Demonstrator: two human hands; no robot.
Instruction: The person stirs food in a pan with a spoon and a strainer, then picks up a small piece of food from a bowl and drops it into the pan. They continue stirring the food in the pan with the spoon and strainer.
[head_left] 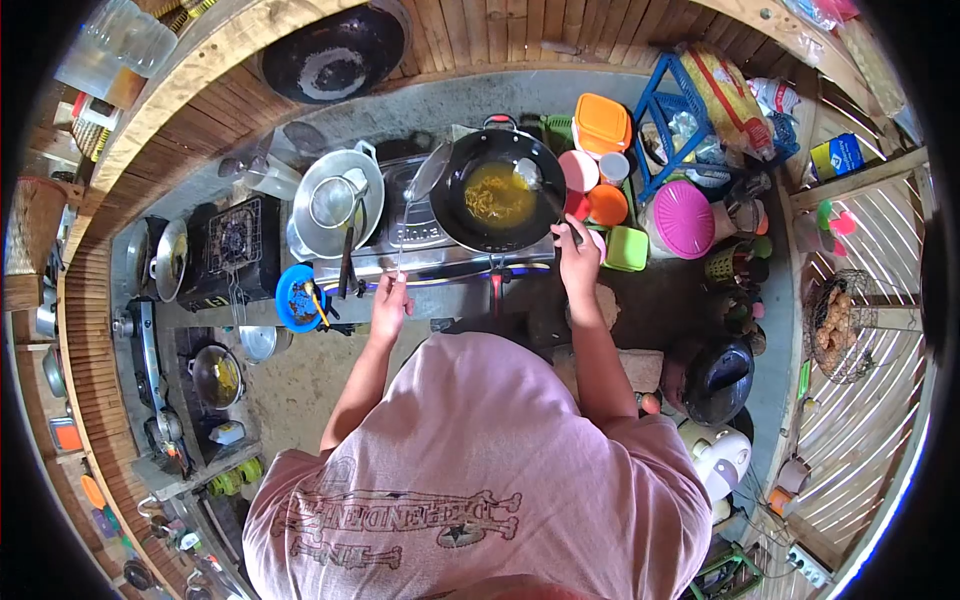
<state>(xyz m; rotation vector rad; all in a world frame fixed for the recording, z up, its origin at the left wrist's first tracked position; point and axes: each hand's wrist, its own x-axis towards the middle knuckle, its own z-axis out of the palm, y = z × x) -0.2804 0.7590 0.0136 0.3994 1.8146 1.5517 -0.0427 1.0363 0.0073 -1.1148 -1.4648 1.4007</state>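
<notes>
A black wok (455, 215) stands on the stove (400, 185), with golden shredded food (497, 197) lying in yellow oil inside it. My left hand (392, 303) is closed around the thin handle of a metal skimmer (431, 171), whose round head is over the wok's left rim. In my right hand (577, 258) is the dark handle of a cooking spatula (527, 173); its pale metal end reaches into the wok's right side. Left of the wok, a mesh strainer (332, 203) rests across a large aluminium pot (370, 180).
A blue bowl (284, 300) with a utensil sits near my left hand. Orange, pink and green lidded containers (627, 249) crowd the wok's right. Beyond them are a blue rack (650, 110) and a pink-lidded tub (684, 219). A charred grill (236, 240) lies further left.
</notes>
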